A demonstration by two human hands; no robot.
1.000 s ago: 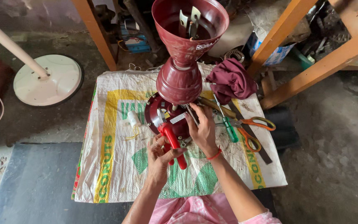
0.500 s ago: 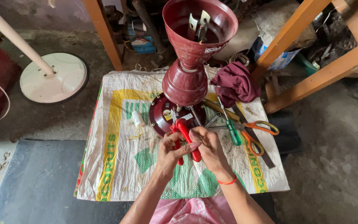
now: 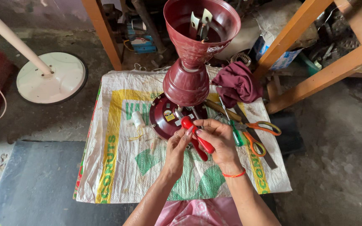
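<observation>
My left hand (image 3: 176,151) and my right hand (image 3: 217,143) are together over the woven sack (image 3: 118,167), both closed around red-handled pliers (image 3: 196,137). The handles stick up between my fingers; the jaws are hidden under the hands. Just beyond my fingertips lies the round maroon base plate (image 3: 161,118) of a dark red ceiling fan body (image 3: 188,83), which stands upright with its cup-shaped top (image 3: 202,31) toward me. A red band circles my right wrist.
Right of my hands lie a green-handled screwdriver (image 3: 234,133), orange-handled scissors (image 3: 258,133) and a maroon cloth (image 3: 237,83). A white thread spool (image 3: 138,119) sits at the left. A white stand base (image 3: 51,77) and orange wooden beams (image 3: 315,46) surround the sack.
Both hands drew back from the fan's base plate toward me, bringing the red pliers with them. Now the two hands grip the pliers together in front of the plate.
</observation>
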